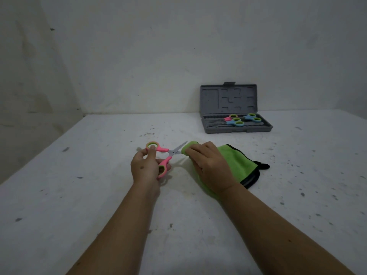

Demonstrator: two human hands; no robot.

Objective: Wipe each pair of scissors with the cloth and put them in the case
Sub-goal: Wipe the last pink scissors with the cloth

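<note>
Head view: cloth (232, 161) hides scissors (164, 155) blade tip.

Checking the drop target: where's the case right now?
Head view: the open grey case sits at the table's far right, against the wall, beyond the green cloth, with scissors already inside.

Open pink scissors (168, 154), blade in green cloth (232, 161)

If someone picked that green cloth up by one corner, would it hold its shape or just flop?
Probably flop. The fluffy green cloth with black trim already folds softly over the scissor blade under the right hand and lies rumpled on the speckled white table. It looks light and plush, so it would likely drag, not slide.
</note>
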